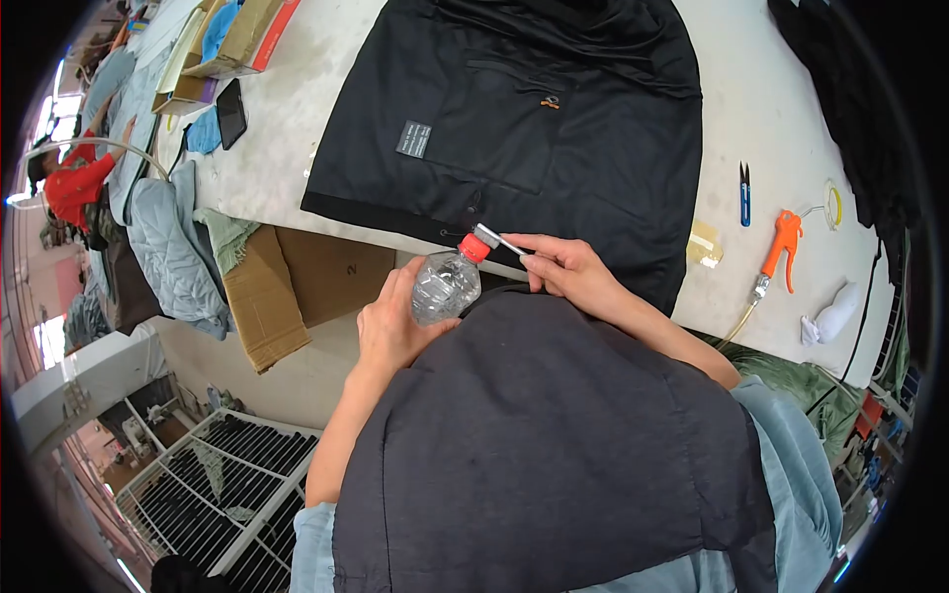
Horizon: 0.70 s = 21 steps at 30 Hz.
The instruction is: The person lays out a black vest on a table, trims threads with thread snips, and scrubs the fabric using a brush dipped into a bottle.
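My left hand is wrapped round a clear plastic bottle with a red cap, tilted in front of the table edge. Between the fingertips of my right hand is a thin, pale stick-like tool. Its grey end is at the top of the red cap; whether it is a brush, I cannot make out. Behind both hands a black garment lies spread on the table, with a small printed label and a cord at its hem.
To the right lie blue thread snips, an orange air blow gun and a white cloth bundle. A phone and boxes are at the left. A cardboard box sits below the edge; a person in red works farther off.
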Motion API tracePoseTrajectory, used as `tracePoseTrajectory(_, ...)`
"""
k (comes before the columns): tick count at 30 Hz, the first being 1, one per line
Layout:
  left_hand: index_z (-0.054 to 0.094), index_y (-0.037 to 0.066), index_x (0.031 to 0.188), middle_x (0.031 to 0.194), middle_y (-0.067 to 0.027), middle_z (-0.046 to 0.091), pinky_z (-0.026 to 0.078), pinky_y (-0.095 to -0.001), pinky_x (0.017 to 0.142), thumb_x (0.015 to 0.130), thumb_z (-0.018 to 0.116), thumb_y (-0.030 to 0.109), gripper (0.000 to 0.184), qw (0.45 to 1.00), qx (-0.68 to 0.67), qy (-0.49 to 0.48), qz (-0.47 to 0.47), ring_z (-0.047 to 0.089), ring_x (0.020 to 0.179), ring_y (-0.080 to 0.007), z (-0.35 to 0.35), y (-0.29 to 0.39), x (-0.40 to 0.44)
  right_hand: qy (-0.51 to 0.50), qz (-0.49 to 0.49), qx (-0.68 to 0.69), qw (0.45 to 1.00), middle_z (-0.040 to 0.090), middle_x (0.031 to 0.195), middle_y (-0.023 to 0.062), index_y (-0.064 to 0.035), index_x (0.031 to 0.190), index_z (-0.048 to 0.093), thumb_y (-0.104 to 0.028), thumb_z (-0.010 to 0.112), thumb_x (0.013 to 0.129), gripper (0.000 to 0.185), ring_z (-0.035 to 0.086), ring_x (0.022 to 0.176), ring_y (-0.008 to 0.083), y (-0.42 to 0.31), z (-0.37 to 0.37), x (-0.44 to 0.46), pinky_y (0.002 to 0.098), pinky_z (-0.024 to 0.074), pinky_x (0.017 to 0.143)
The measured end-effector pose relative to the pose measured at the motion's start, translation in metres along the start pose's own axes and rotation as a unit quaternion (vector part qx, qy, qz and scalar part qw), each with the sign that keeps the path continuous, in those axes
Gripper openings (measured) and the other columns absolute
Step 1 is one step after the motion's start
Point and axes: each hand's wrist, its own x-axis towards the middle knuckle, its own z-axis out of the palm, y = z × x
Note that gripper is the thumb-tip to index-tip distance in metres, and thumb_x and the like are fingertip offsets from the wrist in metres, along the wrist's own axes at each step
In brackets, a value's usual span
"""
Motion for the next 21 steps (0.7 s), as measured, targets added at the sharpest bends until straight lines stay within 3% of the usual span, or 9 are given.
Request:
tracePoseTrajectory(3, 0.048, 0.012, 0.124, 0.101, -0.0044, 0.060, 0.052, -0.0404, 0.064, 0.055, 0.087, 0.027, 0.081, 1.000, 0.016, -0.003, 0.002, 0.065, 0.084, -0.0291, 0.000, 0.005, 0.000, -0.017, 0.019, 0.032, 0.999, 0.054, 0.066, -0.0029, -0.0116, 0.134, 0.052, -0.013, 0.047, 0.096, 0.038, 0.040, 0.054, 0.0007, 0.000, -0.004, -0.004, 0.0186, 0.0347, 0.050)
tracePoseTrajectory(9, 0.049, 0.011, 0.122, 0.098, -0.0037, 0.061, 0.052, -0.0382, 0.062, 0.056, 0.087, 0.028, 0.078, 0.999, 0.036, -0.017, 0.010, 0.066, 0.080, -0.0280, 0.004, 0.016, 0.002, -0.032, 0.031, 0.103, 0.994, 0.054, 0.070, -0.0025, -0.0089, 0.135, 0.051, -0.010, 0.046, 0.096, 0.039, 0.035, 0.053, 0.0002, 0.011, -0.014, -0.010, 0.0174, 0.0307, 0.049)
tracePoseTrajectory(21, 0.051, 0.010, 0.122, 0.101, -0.0041, 0.062, 0.052, -0.0387, 0.065, 0.058, 0.086, 0.029, 0.075, 0.998, 0.057, -0.031, 0.010, 0.066, 0.081, -0.0281, 0.013, 0.038, 0.007, -0.053, 0.046, 0.155, 0.985, 0.054, 0.070, -0.0037, -0.0055, 0.133, 0.052, -0.014, 0.049, 0.096, 0.038, 0.039, 0.056, 0.0008, 0.023, -0.035, -0.021, 0.0185, 0.0338, 0.053)
